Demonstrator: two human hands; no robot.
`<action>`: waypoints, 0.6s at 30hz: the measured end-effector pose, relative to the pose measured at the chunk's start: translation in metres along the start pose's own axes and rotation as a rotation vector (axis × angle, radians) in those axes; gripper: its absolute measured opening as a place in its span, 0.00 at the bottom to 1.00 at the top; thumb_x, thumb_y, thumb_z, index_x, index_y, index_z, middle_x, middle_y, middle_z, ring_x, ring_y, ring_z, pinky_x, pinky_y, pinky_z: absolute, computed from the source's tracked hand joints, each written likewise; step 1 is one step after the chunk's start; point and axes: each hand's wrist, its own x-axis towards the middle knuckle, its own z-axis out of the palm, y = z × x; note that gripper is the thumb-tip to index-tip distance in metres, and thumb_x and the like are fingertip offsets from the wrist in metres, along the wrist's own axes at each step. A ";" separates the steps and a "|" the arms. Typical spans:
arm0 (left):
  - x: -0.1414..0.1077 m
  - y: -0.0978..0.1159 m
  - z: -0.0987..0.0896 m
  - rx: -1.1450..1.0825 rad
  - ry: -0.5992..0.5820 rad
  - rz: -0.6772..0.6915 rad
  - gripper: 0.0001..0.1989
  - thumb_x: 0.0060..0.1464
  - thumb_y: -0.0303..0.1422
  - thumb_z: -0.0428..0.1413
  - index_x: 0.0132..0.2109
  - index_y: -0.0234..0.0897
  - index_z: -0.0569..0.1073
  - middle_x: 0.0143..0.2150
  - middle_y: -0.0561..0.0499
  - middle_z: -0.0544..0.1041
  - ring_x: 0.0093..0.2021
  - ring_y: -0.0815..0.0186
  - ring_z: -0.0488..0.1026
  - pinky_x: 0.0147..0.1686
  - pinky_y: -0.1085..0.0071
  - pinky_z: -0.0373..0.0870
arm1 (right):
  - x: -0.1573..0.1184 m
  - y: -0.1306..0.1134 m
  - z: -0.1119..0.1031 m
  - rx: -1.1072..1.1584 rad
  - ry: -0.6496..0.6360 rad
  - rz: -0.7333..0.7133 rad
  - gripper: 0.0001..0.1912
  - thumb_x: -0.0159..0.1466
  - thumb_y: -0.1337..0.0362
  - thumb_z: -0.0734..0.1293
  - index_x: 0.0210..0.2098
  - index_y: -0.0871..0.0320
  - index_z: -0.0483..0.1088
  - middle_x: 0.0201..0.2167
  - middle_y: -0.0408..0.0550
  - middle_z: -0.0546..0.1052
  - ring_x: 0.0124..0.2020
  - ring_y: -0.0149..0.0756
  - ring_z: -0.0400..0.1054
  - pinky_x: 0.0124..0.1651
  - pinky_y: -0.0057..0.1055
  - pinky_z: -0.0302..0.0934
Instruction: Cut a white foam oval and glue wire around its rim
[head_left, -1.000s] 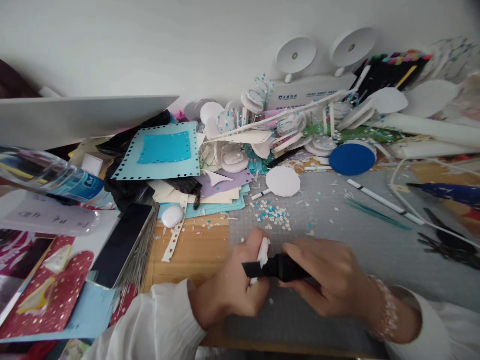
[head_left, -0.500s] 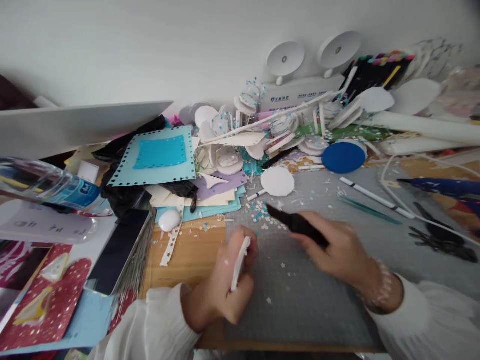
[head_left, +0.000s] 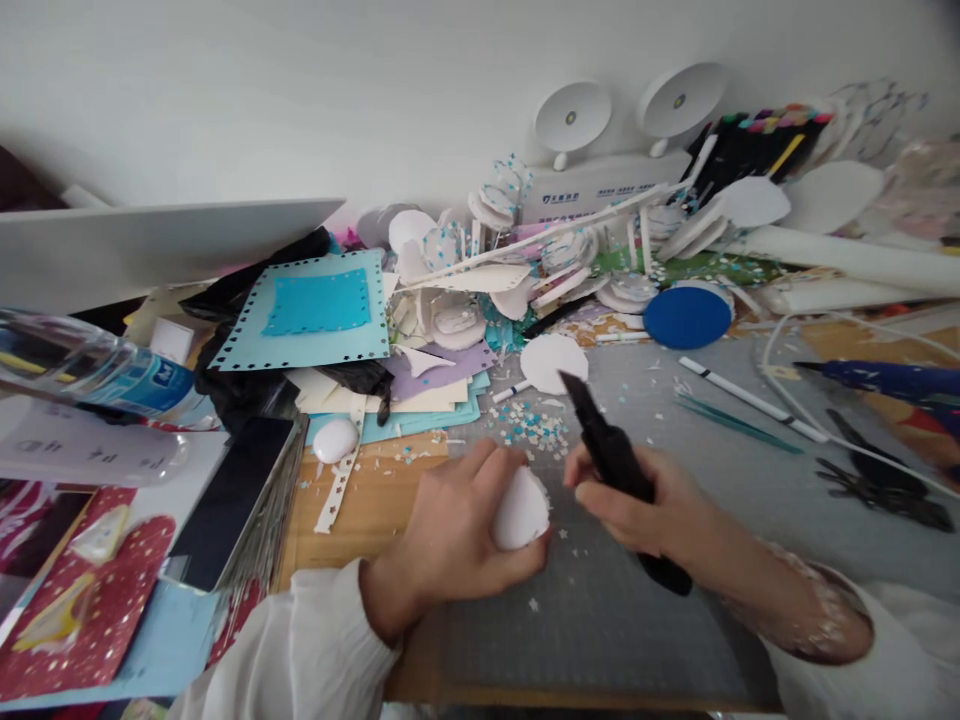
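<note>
Gripped at its edges in my left hand (head_left: 465,525) is a white foam disc (head_left: 521,508), its face turned up and its rim slightly rough. My right hand (head_left: 660,500) is closed round a black utility knife (head_left: 611,450), with the blade angled up and away to the left. The knife and the disc are apart. Both hands are over the grey cutting mat (head_left: 600,640). Beyond them lie a second white disc (head_left: 551,362) and a scatter of small blue and white paper stars (head_left: 534,428).
Teal tweezers (head_left: 739,422), a white stick (head_left: 750,395) and a blue glue gun (head_left: 885,376) lie to the right. A phone (head_left: 232,505) and a water bottle (head_left: 112,370) are at the left. Foam pieces and a blue round lid (head_left: 688,316) crowd the back.
My left hand has turned the disc from edge-on to face-up. My right hand has moved slightly nearer me, and the knife now points more steeply away.
</note>
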 end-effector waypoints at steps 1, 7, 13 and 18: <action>0.000 0.000 0.001 -0.004 -0.007 0.007 0.22 0.50 0.40 0.57 0.51 0.38 0.65 0.39 0.48 0.73 0.36 0.57 0.73 0.33 0.64 0.67 | 0.000 0.001 0.004 -0.021 -0.021 -0.005 0.12 0.60 0.56 0.69 0.32 0.57 0.67 0.16 0.34 0.62 0.15 0.24 0.54 0.16 0.22 0.52; -0.001 0.001 0.002 -0.124 -0.033 -0.015 0.30 0.49 0.36 0.59 0.58 0.36 0.63 0.44 0.44 0.74 0.43 0.54 0.75 0.41 0.58 0.72 | -0.001 0.007 0.013 -0.070 -0.040 0.008 0.09 0.61 0.58 0.67 0.31 0.57 0.67 0.18 0.36 0.65 0.18 0.26 0.58 0.21 0.25 0.57; -0.002 -0.001 0.002 -0.218 -0.002 -0.088 0.31 0.48 0.33 0.60 0.59 0.36 0.63 0.48 0.42 0.74 0.46 0.53 0.74 0.44 0.56 0.73 | 0.000 0.005 0.007 0.007 -0.082 0.110 0.14 0.61 0.53 0.68 0.31 0.57 0.65 0.14 0.32 0.59 0.13 0.23 0.49 0.14 0.23 0.43; -0.004 0.000 0.007 -0.293 0.022 -0.077 0.31 0.47 0.33 0.61 0.58 0.37 0.63 0.47 0.44 0.75 0.47 0.55 0.75 0.45 0.60 0.72 | -0.002 0.003 0.011 0.095 -0.141 0.114 0.16 0.62 0.51 0.67 0.32 0.56 0.63 0.14 0.32 0.57 0.14 0.23 0.47 0.14 0.23 0.42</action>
